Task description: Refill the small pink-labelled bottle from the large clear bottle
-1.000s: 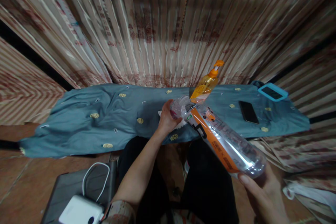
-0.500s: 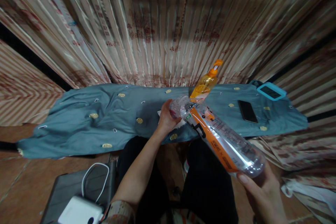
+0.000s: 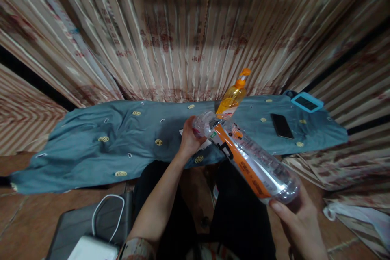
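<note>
A large clear plastic bottle (image 3: 250, 162) with an orange label lies tilted in the air, its neck toward the cloth and its base toward me. My right hand (image 3: 297, 219) grips the base at lower right. My left hand (image 3: 190, 140) is closed around the neck end, where the cap sits; the cap itself is hidden by my fingers. Just behind the neck stands an orange pump bottle (image 3: 231, 97) on the blue-grey cloth (image 3: 122, 142).
A black phone (image 3: 282, 126) and a device in a blue case (image 3: 306, 102) lie on the cloth at right. Striped curtains (image 3: 183, 28) hang behind. At lower left are a grey laptop (image 3: 76, 227), a white charger (image 3: 91, 250) and its cable. My dark trousers fill the bottom centre.
The view has drifted slightly, so everything sits a little left and lower. Both hands keep their hold on the bottle, which has barely moved.
</note>
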The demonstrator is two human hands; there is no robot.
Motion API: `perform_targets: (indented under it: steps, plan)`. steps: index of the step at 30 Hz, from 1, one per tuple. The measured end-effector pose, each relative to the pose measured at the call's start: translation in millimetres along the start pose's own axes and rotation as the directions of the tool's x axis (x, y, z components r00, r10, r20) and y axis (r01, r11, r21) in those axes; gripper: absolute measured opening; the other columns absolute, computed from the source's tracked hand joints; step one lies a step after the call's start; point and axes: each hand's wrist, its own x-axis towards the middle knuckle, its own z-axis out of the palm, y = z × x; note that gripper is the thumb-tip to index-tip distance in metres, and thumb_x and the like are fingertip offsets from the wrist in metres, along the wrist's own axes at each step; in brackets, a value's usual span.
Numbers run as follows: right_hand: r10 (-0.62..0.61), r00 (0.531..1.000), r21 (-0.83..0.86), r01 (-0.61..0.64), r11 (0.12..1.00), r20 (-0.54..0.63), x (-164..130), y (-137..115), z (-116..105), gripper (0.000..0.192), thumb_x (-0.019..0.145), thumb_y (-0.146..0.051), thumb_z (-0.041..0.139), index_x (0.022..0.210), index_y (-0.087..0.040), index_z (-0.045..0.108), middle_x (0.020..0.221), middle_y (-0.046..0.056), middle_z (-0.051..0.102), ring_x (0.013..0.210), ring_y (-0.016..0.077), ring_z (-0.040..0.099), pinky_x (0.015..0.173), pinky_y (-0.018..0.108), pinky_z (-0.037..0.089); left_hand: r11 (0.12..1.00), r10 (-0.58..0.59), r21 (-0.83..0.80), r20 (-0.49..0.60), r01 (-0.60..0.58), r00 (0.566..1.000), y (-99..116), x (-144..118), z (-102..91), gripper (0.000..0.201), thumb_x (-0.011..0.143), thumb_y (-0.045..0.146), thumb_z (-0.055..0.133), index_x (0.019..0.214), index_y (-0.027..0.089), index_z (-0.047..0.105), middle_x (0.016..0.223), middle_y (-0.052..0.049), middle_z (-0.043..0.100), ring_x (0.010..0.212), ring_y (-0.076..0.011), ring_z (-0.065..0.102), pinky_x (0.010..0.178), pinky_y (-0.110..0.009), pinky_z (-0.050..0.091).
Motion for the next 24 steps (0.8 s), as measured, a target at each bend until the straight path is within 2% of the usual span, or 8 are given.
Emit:
perform_targets:
  steps: [9,15,24]
  plan:
    - [-0.025,1.000,-0.014,0.025,1.000,0.006,-0.1,6.7,-1.8,0.079,0.058,-0.053,0.094,0.124,-0.020,0.068,0.108,0.007,0.081,0.098,0.0298,0.075,0.085,0.035,0.056,1.000,-0.022,0.013,0.006,0.022,1.000,8.5,1.6,-1.3,0.089,0.056,0.018,0.089,0.137,0.019,0.051,0.140,-0.019,0.063,0.131,-0.0375,0.064,0.113,-0.055,0.052]
    - [-0.022,1.000,-0.023,0.021,1.000,-0.016,0.4,-0.2,0.7,0.079,0.053,-0.053,0.095,0.119,-0.019,0.068,0.101,0.007,0.083,0.092,0.0294,0.076,0.081,0.034,0.058,1.000,-0.029,0.010,0.011,0.029,1.000,5.9,1.2,-0.6,0.091,0.056,0.017,0.089,0.138,0.019,0.050,0.140,-0.017,0.063,0.132,-0.0373,0.063,0.113,-0.055,0.052]
    - [0.002,1.000,0.045,-0.001,0.999,-0.027,-0.1,4.0,1.5,0.081,0.051,-0.048,0.097,0.122,-0.020,0.068,0.106,0.006,0.083,0.095,0.0277,0.075,0.082,0.032,0.058,1.000,-0.028,-0.004,0.017,0.028,0.999,4.8,1.0,-0.2,0.090,0.057,0.021,0.089,0.139,0.018,0.051,0.140,-0.019,0.063,0.131,-0.0377,0.064,0.110,-0.054,0.054]
